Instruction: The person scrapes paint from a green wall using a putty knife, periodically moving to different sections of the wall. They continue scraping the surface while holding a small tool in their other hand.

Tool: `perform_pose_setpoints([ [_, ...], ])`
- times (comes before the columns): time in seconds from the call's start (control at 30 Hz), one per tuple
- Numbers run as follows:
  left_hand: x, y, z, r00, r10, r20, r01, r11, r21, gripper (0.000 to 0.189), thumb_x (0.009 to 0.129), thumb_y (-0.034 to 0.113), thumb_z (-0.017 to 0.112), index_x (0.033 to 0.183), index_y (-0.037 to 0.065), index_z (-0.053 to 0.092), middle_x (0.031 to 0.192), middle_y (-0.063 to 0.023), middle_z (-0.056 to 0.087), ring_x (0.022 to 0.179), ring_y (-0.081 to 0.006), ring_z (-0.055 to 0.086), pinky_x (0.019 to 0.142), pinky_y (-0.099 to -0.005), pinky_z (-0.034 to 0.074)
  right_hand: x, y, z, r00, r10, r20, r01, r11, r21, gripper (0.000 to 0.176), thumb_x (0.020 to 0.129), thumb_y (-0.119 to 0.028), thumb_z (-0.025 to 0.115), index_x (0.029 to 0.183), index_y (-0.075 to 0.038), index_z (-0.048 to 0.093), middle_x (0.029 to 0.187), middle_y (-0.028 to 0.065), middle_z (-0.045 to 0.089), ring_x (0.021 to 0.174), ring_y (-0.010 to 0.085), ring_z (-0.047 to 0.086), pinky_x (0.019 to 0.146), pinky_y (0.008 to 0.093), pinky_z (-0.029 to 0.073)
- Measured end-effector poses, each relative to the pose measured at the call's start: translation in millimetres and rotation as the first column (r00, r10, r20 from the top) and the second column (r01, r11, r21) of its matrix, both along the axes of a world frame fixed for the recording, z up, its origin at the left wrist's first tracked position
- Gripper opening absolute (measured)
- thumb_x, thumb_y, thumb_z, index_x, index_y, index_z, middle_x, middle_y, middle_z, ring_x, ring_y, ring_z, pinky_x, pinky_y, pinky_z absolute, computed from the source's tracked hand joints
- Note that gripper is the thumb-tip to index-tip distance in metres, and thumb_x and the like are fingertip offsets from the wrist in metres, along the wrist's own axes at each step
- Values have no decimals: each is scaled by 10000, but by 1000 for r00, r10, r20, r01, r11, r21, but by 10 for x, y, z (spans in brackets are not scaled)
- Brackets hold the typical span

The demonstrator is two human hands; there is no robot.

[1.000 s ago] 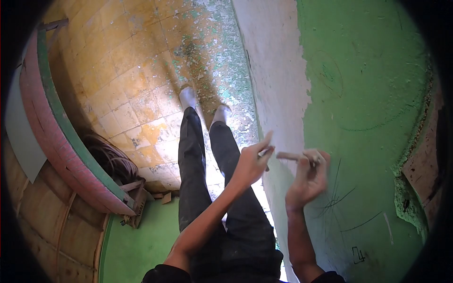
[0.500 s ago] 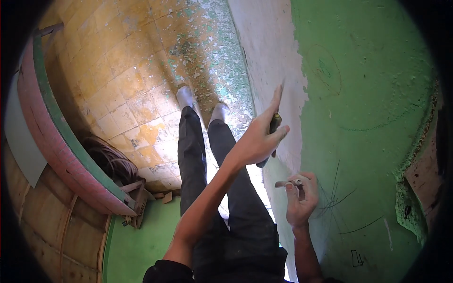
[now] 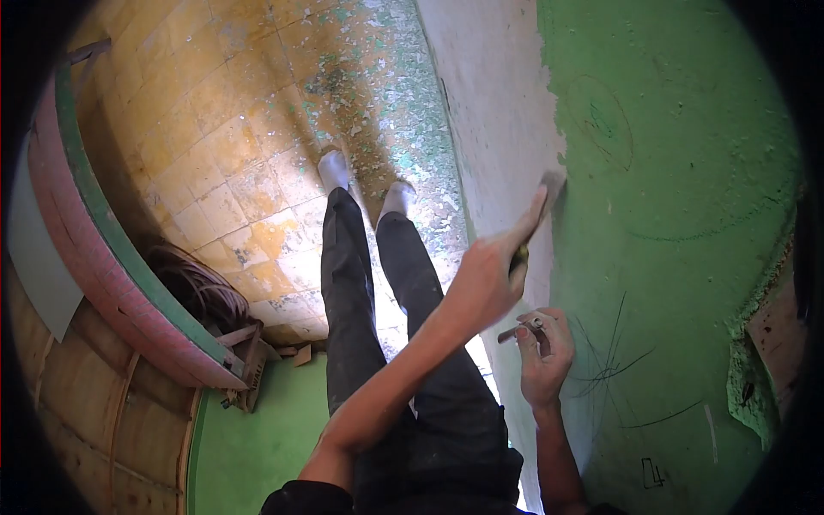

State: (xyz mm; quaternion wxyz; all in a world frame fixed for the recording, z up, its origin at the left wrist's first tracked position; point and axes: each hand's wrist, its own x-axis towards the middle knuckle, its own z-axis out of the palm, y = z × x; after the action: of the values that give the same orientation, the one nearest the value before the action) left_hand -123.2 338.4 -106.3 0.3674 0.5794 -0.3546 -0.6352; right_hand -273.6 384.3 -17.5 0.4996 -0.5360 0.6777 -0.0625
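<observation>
The left hand [image 3: 489, 279] wraps its fingers round a scraper [image 3: 549, 184], index finger stretched along it, the flat blade against the wall where rough green paint [image 3: 687, 129] meets bare pale plaster [image 3: 489, 103]. Just below those fingers, the right hand [image 3: 541, 352] pinches a small pale stick [image 3: 512, 332], with black scribbles [image 3: 605, 360] beside it and flake-strewn yellow floor tiles [image 3: 232, 129] beyond.

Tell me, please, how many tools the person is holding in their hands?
2. A flat-bladed metal scraper in the left hand, blade against the green painted wall; a short pale stick-like tool in the right hand, just below. Both are partly hidden in the grip.
</observation>
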Motion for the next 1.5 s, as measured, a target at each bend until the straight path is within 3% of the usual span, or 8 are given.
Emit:
perform_pose_setpoints([
  [0.1,186,-377,-49,999,33,27,-32,999,-37,876,761,-100,514,1573,163,319,727,-290,584,678,-483,598,698,-513,470,67,-29,-23,999,-14,-42,10,995,-95,132,927,-100,663,942,30,682,903,102,593,715,171,651,648,291,489],
  [0.23,-10,41,-6,1000,-13,-5,13,999,-42,886,750,-88,508,1573,171,310,734,-294,583,709,-478,612,708,-515,474,46,-34,-42,996,-81,-33,79,996,-44,124,922,-92,663,938,29,684,907,104,597,717,170,651,645,289,489],
  [0.37,225,-383,-49,1000,-16,8,16,999,40,886,750,-77,510,1572,191,316,723,-295,572,667,-470,592,720,-478,496,46,-44,-17,998,-54,-40,52,997,-56,120,918,-77,659,945,38,681,916,114,599,721,175,655,649,292,497],
  [0.4,298,-531,-112,999,41,13,-41,999,-9,863,814,-71,506,1579,276,307,661,-154,458,616,-134,452,658,-309,474,50,-48,-17,998,-39,-44,36,997,-64,119,917,-73,657,947,40,679,919,117,599,722,177,656,650,293,500],
  [0.67,421,-308,-31,972,-234,23,231,969,90,814,859,-52,566,1571,268,332,660,-188,455,581,-180,458,656,-303,471,71,-108,10,998,-15,-55,12,999,-48,117,909,-47,644,962,49,685,934,127,597,715,196,668,644,304,519],
  [0.9,121,-223,-83,1000,27,4,-27,999,-42,725,920,50,639,1570,156,335,735,-125,447,632,-199,410,647,-320,444,84,-84,-23,999,-23,-44,22,1000,-17,106,889,-6,644,967,52,686,921,131,598,711,199,672,646,302,525],
  [1.17,216,-603,-189,939,152,309,-56,953,-297,792,745,-109,546,1511,-22,363,1484,-296,419,726,-399,655,687,-448,536,82,-140,-25,999,12,-53,-12,1000,0,112,880,3,654,973,55,687,926,137,602,712,201,674,650,310,537],
  [1.5,198,-381,-288,942,30,335,84,943,-321,868,694,-116,545,1526,-40,310,1544,-221,396,724,-394,671,636,-433,547,58,-91,-68,998,29,-48,-28,1000,13,126,871,13,652,984,52,694,935,141,608,715,204,675,646,310,542],
])
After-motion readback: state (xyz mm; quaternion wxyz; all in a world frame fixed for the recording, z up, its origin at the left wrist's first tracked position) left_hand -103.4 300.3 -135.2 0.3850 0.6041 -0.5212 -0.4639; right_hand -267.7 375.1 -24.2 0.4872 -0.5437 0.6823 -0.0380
